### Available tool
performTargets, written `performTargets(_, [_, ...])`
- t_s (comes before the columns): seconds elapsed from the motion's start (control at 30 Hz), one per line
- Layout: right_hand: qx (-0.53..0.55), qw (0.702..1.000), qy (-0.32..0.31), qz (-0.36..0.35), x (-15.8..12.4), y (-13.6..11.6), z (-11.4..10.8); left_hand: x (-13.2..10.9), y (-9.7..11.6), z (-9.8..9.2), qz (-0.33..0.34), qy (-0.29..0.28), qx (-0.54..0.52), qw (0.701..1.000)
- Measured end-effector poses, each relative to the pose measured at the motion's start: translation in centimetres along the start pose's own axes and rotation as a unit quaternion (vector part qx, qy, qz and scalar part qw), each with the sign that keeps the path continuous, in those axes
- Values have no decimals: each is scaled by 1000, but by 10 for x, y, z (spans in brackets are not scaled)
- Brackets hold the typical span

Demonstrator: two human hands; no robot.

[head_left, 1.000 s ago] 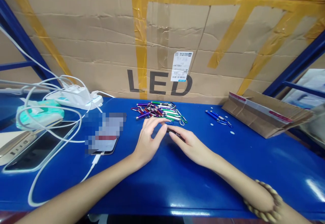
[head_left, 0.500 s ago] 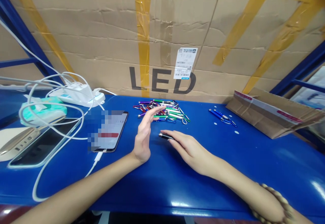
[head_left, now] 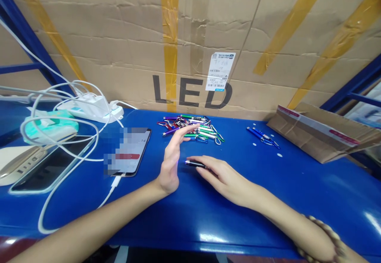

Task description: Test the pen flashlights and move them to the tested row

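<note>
Clutter at far left: white plastic power strip (head_left: 89, 110) with looped white cables, teal tissue pack (head_left: 49, 124), and a dark glass tablet (head_left: 50, 167) lying flat. Next to them a smartphone (head_left: 131, 149) sits face up with a white charging cable plugged in. All of it is on the glossy blue table (head_left: 297, 191).

Left hand (head_left: 170, 161): open, fingers straight and together, standing on its edge with the palm facing right. The palm is just beside the tip of the slim dark metal mini torch (head_left: 195, 164). There is a faint violet tint on the palm there. My read: the lamp is on, the palm acts as a screen, so this is a beam check.

Right hand (head_left: 226, 177): palm down, fingers closed over the torch barrel, holding it low at the table. Only the front end shows. The thumb is hidden.

Behind the hands lies a heap of small coloured keychain torches (head_left: 193, 130), near the big brown cardboard box marked LED (head_left: 190, 56). Further right are a few blue torches (head_left: 263, 137) set apart, then a flattened cardboard carton (head_left: 321, 136). A wooden bead bracelet (head_left: 324, 235) is on the right wrist.

Any lift needs a firmer pinch round the barrel, since the torch lies nearly flat.
</note>
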State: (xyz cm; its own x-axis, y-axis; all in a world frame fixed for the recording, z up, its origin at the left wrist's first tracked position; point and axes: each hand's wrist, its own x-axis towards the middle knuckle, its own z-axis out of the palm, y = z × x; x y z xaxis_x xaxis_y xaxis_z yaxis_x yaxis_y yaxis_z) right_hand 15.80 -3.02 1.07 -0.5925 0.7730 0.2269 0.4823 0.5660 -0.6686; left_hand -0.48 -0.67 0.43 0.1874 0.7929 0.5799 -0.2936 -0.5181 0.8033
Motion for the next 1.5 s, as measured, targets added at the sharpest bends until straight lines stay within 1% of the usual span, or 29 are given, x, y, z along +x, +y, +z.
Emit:
performTargets(0.2, [14,1000,23,9,-1,-4,-1,-2,1,-1,-2,-13,10,1000])
performTargets(0.4, [-1,999,27,27,-1,-1,0,-2,0,-1,-6,-8,15,1000])
performTargets(0.6, [-8,999,50,-6,-1,-3,1,-2,-1,-1,-1,-7,11,1000])
performTargets(0.8, [-4,999,39,11,-1,-2,0,-2,-2,-3,3,-10,26,1000])
performTargets(1.17, [-29,999,39,-8,-2,-2,-3,-2,-3,-3,5,-10,19,1000])
performTargets(1.37, [-14,999,25,20,0,2,-2,-2,-1,-3,-2,-8,26,1000])
performTargets(1.5, [-10,1000,12,24,-2,1,-1,-1,-2,-3,1,-11,23,1000])
